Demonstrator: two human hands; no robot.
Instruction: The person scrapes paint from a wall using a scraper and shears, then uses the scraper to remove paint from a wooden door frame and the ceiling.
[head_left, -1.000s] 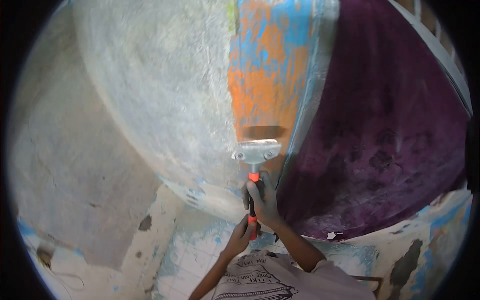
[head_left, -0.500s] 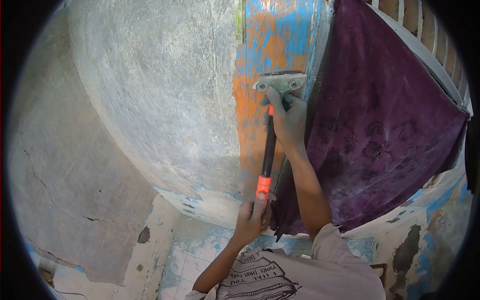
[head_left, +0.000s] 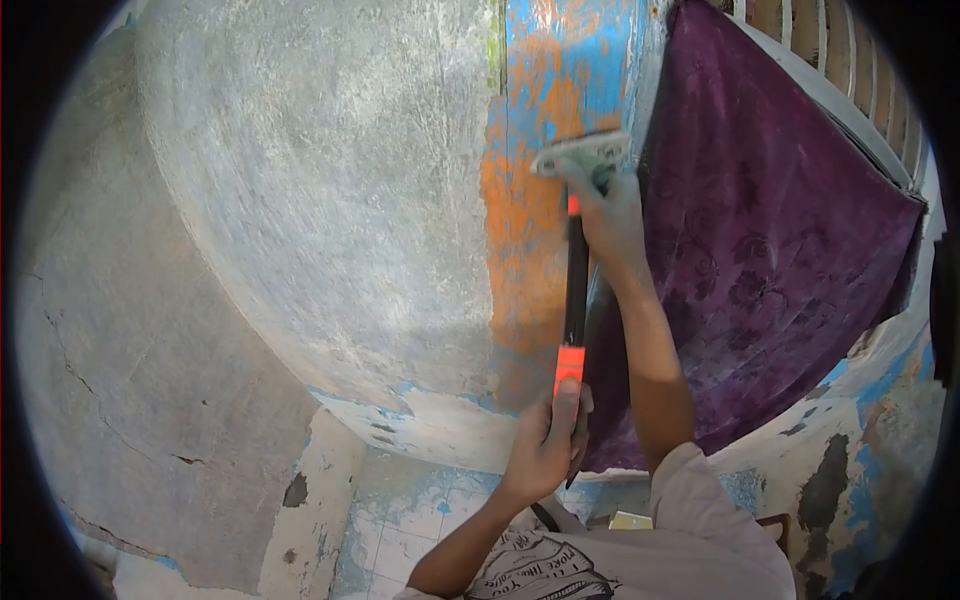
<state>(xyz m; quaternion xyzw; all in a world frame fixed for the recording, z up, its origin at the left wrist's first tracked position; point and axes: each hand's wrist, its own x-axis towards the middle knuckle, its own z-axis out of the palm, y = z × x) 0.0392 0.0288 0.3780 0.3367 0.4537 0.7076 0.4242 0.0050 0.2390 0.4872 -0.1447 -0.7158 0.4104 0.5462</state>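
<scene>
A long-handled scraper point(head_left: 576, 285), with a black shaft and orange-red grips, lies against a strip of wall point(head_left: 535, 210) that has patchy orange and blue paint. My left hand point(head_left: 548, 440) is wrapped round the lower orange grip. My right hand point(head_left: 607, 215) holds the scraper just below its wide grey head, thumb on the head's underside. The head is tilted slightly, its right end higher, and sits over the painted strip. Dust coats the fingers of my right hand.
A purple patterned cloth point(head_left: 740, 270) hangs right of the strip. Left is bare grey plaster wall point(head_left: 330, 190). Tiled floor point(head_left: 405, 530) shows below, and slatted panels point(head_left: 805, 40) stand at the upper right. Peeling wall point(head_left: 830, 500) is at the lower right.
Both my hands and the scraper have shifted right in view. The scraper head has moved slightly up and tilted, and the handle stands more upright. The wall and cloth have also shifted in view.
</scene>
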